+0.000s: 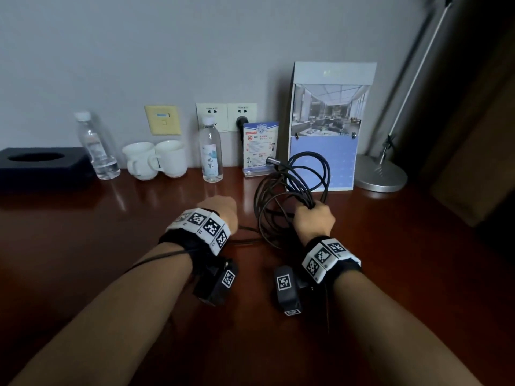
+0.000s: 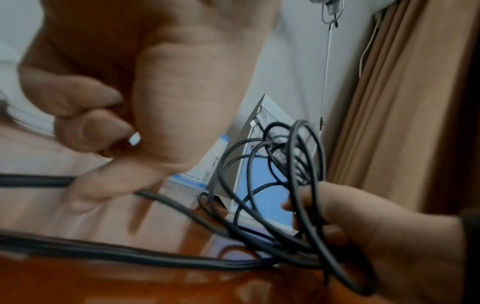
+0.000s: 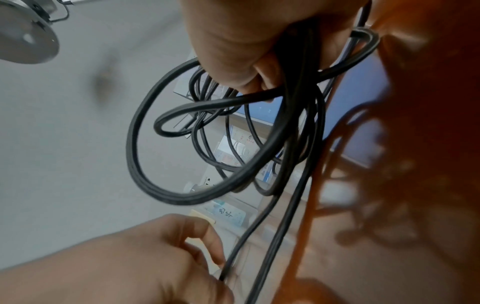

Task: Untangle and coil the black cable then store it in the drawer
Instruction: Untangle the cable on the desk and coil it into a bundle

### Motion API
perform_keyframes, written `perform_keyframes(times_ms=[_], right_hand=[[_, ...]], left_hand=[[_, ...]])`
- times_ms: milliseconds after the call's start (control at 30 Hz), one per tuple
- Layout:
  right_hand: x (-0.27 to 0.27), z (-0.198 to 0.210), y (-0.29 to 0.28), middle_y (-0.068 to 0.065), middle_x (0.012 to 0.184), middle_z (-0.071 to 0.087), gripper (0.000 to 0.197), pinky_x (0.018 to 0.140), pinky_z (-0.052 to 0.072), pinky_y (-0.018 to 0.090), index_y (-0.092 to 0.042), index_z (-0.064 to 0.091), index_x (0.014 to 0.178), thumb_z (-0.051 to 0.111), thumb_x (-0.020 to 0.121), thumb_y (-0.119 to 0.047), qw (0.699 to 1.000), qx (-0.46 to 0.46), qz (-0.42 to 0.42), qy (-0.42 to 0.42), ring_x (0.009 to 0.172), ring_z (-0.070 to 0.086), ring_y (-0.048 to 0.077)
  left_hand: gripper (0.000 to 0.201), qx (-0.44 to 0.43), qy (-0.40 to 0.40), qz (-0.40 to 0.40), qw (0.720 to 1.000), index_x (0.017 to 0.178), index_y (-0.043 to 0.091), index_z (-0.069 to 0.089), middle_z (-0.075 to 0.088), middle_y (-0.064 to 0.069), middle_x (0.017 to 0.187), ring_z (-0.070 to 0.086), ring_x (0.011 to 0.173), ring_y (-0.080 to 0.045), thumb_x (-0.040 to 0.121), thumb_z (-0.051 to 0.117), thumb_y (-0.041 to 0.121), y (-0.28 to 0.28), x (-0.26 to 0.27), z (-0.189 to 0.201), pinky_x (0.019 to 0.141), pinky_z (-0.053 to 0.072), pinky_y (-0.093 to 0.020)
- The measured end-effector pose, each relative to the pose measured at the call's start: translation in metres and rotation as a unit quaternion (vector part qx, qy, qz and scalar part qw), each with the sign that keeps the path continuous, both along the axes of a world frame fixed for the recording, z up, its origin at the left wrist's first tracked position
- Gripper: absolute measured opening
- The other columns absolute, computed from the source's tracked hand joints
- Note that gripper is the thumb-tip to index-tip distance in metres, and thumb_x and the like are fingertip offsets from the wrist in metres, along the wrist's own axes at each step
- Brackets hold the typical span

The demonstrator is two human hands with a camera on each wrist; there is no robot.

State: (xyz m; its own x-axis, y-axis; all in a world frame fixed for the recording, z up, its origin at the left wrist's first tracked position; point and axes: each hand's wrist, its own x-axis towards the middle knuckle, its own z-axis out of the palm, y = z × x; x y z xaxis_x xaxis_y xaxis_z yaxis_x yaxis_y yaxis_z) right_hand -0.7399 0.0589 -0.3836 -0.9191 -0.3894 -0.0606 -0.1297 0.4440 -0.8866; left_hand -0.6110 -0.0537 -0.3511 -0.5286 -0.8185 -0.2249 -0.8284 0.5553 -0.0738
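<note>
Glossy red-brown wood fills the lower frame, your tabletop [image 1: 111,232] running back to a pale grey wall. Along that wall, upper left to right: a black block with an oval hole [image 1: 39,162], a clear plastic bottle [image 1: 94,146], two white cups [image 1: 156,160], a second bottle [image 1: 211,151], a small blue-topped card [image 1: 259,146], a tall leaning display board [image 1: 326,126] and a round metal lamp base [image 1: 381,174].

Now your hands, centre frame. Your right hand [image 1: 315,218] is a fist, knuckles up, its grip clenched around a bundle of loops of the black cable [image 1: 295,185]. Those loops are thin, round, rubbery, uneven in size; they rise out of the fist in front of the board and hang down at its left. A metal plug end [image 1: 271,160] pokes out near the small card.

Your left hand [image 1: 220,213] sits just left of the coil, fingers curled; in the right wrist view its fingertips [image 3: 215,253] pinch one strand [image 3: 233,253] running down from the bundle. More cable trails across the wood between your wrists.

Open wood lies left of your left hand and in the foreground below both forearms; at the right, the tabletop edge falls into shadow.
</note>
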Motion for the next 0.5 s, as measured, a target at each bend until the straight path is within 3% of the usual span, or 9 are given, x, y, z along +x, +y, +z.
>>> perform_keyframes(times_ms=[100, 233, 367, 500], right_hand=[[-0.001, 0.000, 0.004, 0.020, 0.114, 0.066, 0.032, 0.089, 0.047, 0.034, -0.011, 0.068, 0.110, 0.054, 0.088, -0.029, 1.000, -0.002, 0.005, -0.008, 0.107, 0.060, 0.039], [-0.003, 0.000, 0.013, 0.022, 0.114, 0.066, 0.036, 0.089, 0.048, 0.035, -0.004, 0.068, 0.108, 0.056, 0.087, -0.030, 1.000, -0.012, 0.008, -0.024, 0.107, 0.060, 0.039], [0.003, -0.001, 0.015, 0.022, 0.113, 0.066, 0.039, 0.089, 0.049, 0.036, -0.003, 0.068, 0.108, 0.056, 0.086, -0.032, 0.999, -0.012, 0.016, -0.031, 0.104, 0.062, 0.039], [0.008, 0.000, 0.016, 0.021, 0.110, 0.067, 0.040, 0.090, 0.053, 0.040, -0.004, 0.068, 0.107, 0.055, 0.084, -0.034, 0.999, -0.010, 0.021, -0.040, 0.100, 0.062, 0.039]], left_hand=[[0.032, -0.089, 0.032, 0.058, 0.994, 0.121, 0.007, 0.061, 0.064, -0.010, 0.122, 0.062, 0.111, -0.027, 0.093, 0.047, 0.003, -0.006, 0.002, 0.002, 0.075, 0.043, -0.031], [0.028, -0.166, 0.145, 0.104, 0.970, 0.118, -0.001, 0.061, 0.064, -0.018, 0.116, 0.062, 0.109, -0.034, 0.093, 0.048, -0.001, -0.008, 0.005, 0.004, 0.079, 0.050, -0.038], [0.023, -0.188, 0.243, 0.061, 0.950, 0.112, -0.008, 0.060, 0.060, -0.024, 0.110, 0.062, 0.100, -0.041, 0.095, 0.047, -0.001, -0.004, -0.002, 0.016, 0.074, 0.050, -0.043], [0.017, -0.208, 0.343, -0.023, 0.916, 0.105, -0.006, 0.060, 0.056, -0.025, 0.109, 0.061, 0.093, -0.044, 0.095, 0.049, 0.002, 0.004, 0.001, 0.030, 0.074, 0.047, -0.045]])
